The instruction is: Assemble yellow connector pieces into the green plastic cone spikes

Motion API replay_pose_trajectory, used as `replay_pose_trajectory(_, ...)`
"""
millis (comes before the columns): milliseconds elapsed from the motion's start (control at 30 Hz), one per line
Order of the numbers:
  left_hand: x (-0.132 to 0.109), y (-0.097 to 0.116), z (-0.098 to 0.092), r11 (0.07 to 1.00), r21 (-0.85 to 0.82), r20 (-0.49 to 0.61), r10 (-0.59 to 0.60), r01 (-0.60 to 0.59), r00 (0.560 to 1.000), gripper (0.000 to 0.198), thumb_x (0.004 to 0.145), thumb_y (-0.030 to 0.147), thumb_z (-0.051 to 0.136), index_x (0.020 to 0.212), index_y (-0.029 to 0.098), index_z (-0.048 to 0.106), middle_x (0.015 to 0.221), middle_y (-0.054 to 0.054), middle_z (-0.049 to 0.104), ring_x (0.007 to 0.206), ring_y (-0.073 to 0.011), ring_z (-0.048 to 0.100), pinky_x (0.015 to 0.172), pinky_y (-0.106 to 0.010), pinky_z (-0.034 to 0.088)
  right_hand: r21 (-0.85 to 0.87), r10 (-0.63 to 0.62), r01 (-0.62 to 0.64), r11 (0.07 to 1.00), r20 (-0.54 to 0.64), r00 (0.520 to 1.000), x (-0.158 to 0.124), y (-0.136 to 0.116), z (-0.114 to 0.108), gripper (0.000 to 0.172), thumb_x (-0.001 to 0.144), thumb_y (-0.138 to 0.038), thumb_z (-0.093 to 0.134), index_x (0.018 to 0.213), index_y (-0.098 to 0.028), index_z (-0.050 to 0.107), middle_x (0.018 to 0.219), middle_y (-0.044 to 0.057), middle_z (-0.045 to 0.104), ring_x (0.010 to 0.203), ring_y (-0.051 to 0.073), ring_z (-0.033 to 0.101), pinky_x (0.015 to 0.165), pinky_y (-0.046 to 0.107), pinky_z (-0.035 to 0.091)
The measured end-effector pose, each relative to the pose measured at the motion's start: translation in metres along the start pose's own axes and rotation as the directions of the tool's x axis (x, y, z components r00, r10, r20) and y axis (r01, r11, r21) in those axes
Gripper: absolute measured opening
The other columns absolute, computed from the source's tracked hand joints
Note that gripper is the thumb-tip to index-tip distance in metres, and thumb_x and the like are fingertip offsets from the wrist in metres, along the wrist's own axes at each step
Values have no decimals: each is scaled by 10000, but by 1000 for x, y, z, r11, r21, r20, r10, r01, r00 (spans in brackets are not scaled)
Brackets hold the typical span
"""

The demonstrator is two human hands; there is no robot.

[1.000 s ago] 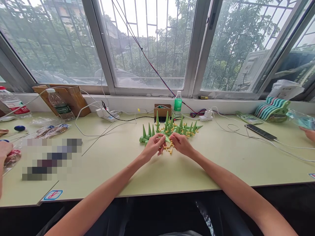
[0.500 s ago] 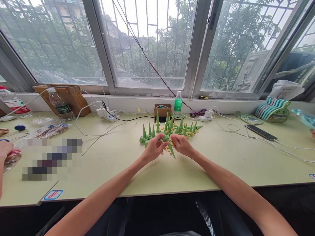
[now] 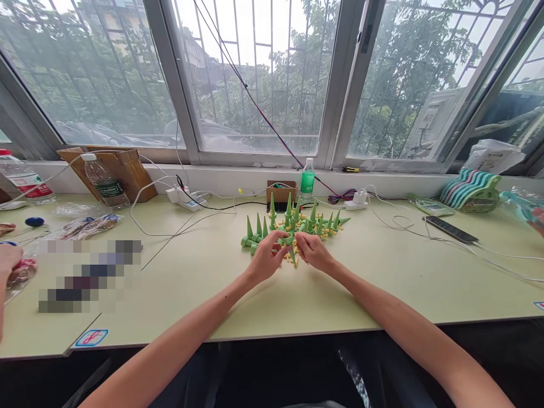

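Observation:
My left hand (image 3: 266, 258) and my right hand (image 3: 313, 251) meet at the middle of the pale green table (image 3: 263, 300), fingers pinched round one green cone spike (image 3: 291, 247) whose tip points down toward me. Small yellow connector pieces (image 3: 285, 259) lie on the table under my fingers. Just behind my hands stands a cluster of several upright green cones (image 3: 293, 218), some with yellow pieces fitted.
A green bottle (image 3: 307, 178) and a small brown box (image 3: 281, 191) stand by the window sill. A power strip (image 3: 186, 198) and cables lie to the left, a phone (image 3: 450, 228) to the right. Other people's hands show at the far left (image 3: 8, 258) and far right (image 3: 536, 218).
The green cone in my hands has turned from lying between my fingers to pointing tip-down, and has been drawn up a little closer between both hands.

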State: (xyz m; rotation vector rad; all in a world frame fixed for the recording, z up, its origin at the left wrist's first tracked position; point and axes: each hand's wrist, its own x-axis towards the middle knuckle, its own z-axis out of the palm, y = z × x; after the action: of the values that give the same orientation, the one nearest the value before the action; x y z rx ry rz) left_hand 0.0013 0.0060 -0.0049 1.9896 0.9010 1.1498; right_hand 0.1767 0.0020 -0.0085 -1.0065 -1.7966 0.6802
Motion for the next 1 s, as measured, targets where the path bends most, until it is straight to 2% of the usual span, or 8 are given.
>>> replay_pose_trajectory(167, -1, 2, 0, 1000, -7, -11, -10, 10, 1000, 339, 850, 448, 561, 1093, 219, 502, 1036, -52, 512, 575, -60, 500, 422, -164, 427, 13, 3, -3, 1000, 0, 1000, 0, -2, 0, 519, 933, -625, 312, 617, -218, 370, 446, -44, 395, 390, 96, 366, 424, 239, 294)
replay_pose_trajectory(1000, 0, 0, -1, 1000, -21, -18, 22, -22, 1000, 299, 868, 413, 555, 1083, 222, 472, 1004, -36, 437, 518, -28, 462, 383, -160, 426, 27, -39, 39, 999, 12, 999, 1, 6, 3, 470, 971, -534, 317, 634, -212, 375, 454, -50, 405, 383, 84, 370, 415, 221, 291)
